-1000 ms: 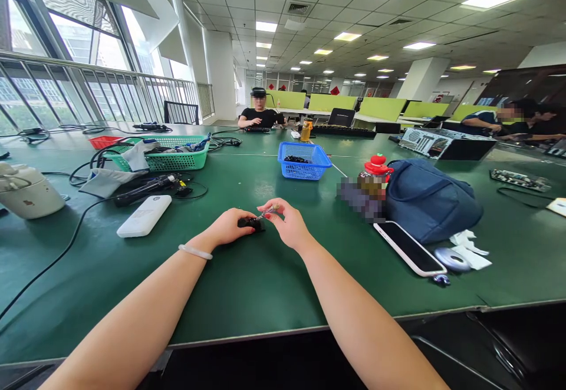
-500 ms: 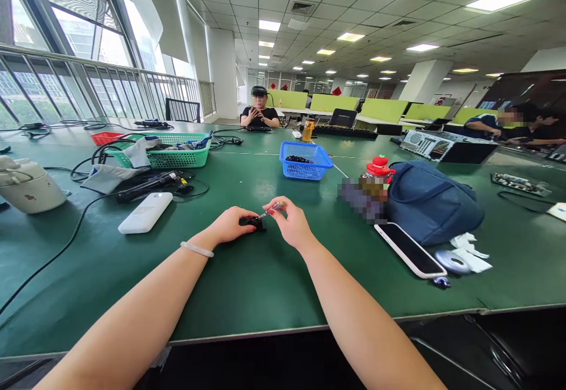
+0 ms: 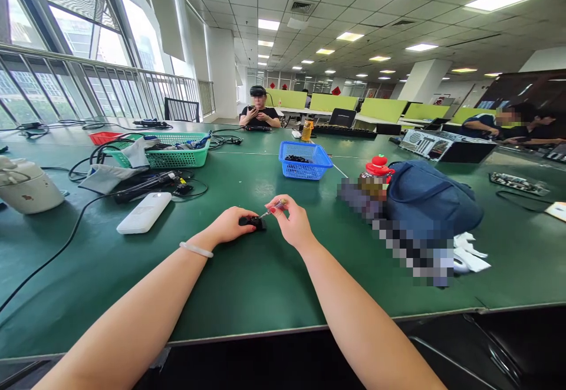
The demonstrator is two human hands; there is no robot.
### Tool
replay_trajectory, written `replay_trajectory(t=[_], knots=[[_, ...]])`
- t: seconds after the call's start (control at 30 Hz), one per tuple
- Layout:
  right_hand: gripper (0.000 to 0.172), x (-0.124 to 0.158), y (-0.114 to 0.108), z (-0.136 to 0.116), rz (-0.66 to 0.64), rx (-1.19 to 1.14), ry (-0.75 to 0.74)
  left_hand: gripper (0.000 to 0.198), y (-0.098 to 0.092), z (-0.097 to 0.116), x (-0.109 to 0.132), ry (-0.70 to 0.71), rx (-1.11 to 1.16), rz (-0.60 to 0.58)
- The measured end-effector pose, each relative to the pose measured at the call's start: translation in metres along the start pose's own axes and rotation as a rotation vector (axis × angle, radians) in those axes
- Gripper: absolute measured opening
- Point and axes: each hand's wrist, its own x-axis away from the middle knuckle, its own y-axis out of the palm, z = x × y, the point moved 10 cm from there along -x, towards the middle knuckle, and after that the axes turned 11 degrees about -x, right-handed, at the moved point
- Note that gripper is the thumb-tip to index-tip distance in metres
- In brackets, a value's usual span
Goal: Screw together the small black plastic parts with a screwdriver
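My left hand (image 3: 230, 225) is closed around a small black part (image 3: 256, 222), pressing it against the green table (image 3: 247, 284). What kind of part it is I cannot make out. Between the thumb and fingers of my right hand (image 3: 289, 219) is a thin screwdriver (image 3: 276, 205), tilted, its shaft running down and left. The tip meets the top of the black part or ends just above it; I cannot tell which. Straight ahead of my hands sits a blue plastic basket (image 3: 305, 169) with small black pieces inside.
To the left lie a white power bank-like case (image 3: 145, 213), black cables and a green basket (image 3: 177, 159) of gloves. On the right are a navy bag (image 3: 433, 198), a red-lidded jar (image 3: 378, 166) and tissues (image 3: 471, 254). A person (image 3: 259, 110) sits across the table.
The screwdriver and the fingers of my right hand have shifted very slightly. My left hand keeps its hold on the black part.
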Motion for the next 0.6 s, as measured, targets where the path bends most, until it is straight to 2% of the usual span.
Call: replay_trajectory(t=[0.27, 0.4, 0.6], knots=[[0.002, 0.002, 0.015, -0.017, -0.099, 0.193, -0.109, 0.039, 0.001, 0.001, -0.001, 0.007, 0.01, 0.006], [0.007, 0.003, 0.021, -0.021, -0.106, 0.299, -0.128, 0.038, 0.0, 0.002, -0.001, -0.011, -0.012, 0.005], [0.004, 0.006, 0.021, -0.025, -0.086, 0.235, -0.173, 0.038, 0.0, 0.001, -0.002, -0.029, -0.047, 0.001]])
